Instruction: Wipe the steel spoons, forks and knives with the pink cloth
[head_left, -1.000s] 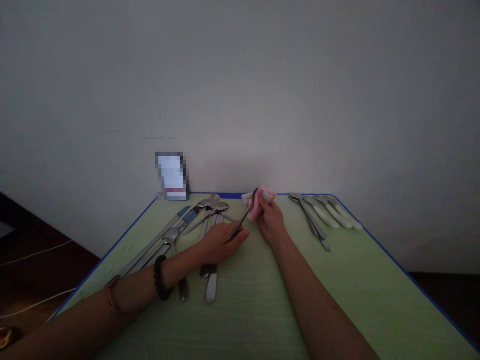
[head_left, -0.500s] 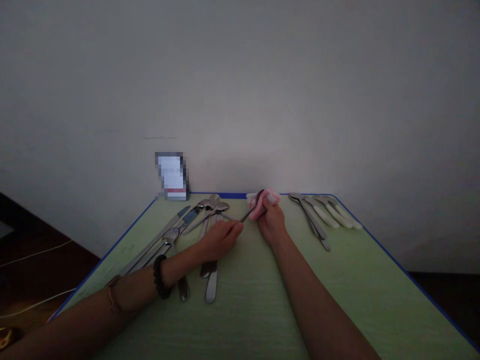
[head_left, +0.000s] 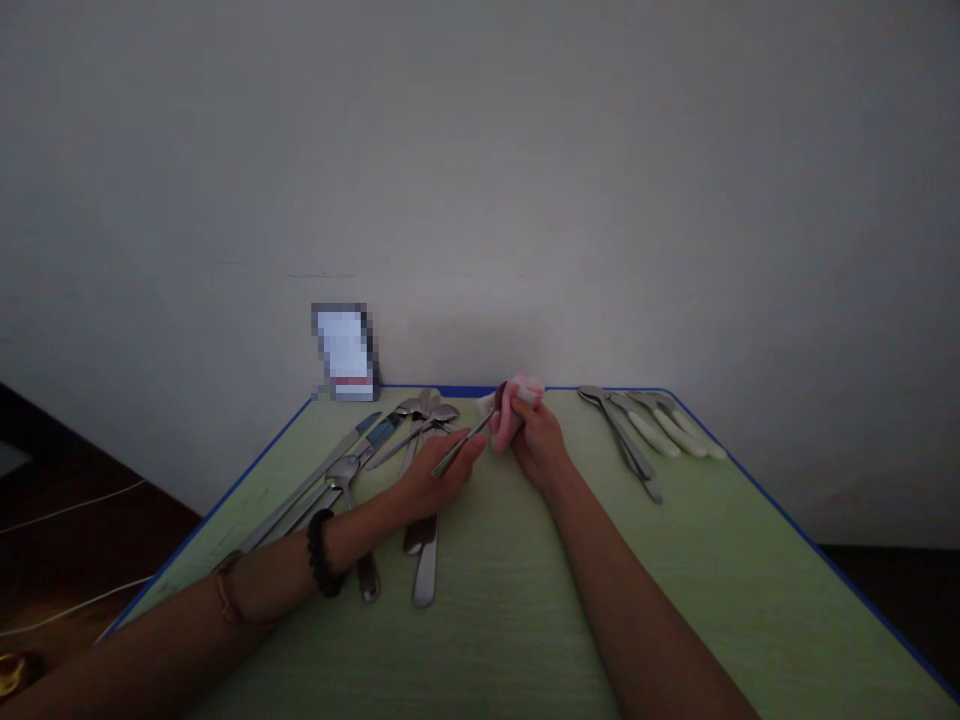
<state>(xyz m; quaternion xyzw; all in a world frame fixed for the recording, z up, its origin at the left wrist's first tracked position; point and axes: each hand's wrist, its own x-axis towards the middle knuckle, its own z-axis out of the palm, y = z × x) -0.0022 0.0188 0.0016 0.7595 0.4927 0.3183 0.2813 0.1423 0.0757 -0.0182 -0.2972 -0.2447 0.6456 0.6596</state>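
My left hand point(head_left: 429, 482) grips the handle of a metal spoon point(head_left: 463, 448), which slants up to the right across its fingers. The spoon's dark bowl end rests against a pink and white cloth point(head_left: 507, 424). My right hand point(head_left: 543, 446) is closed on that cloth, its thumb on top, and the folds partly hide the bowl. Beneath and beside my left arm lie several metal spoons point(head_left: 424, 575) and knives point(head_left: 330, 462), partly covered by the hand and forearm.
A blurred phone point(head_left: 345, 350) leans on the wall point(head_left: 480, 200) at the back left. On the right of the green table point(head_left: 510, 620) lie metal cutlery point(head_left: 619, 440) and several white-handled pieces point(head_left: 656, 432). Blue edging runs around the tabletop.
The spoon and cloth have shifted slightly left and towards me. My left hand has turned and its fingers have loosened a little, so more of the spoon's handle shows.
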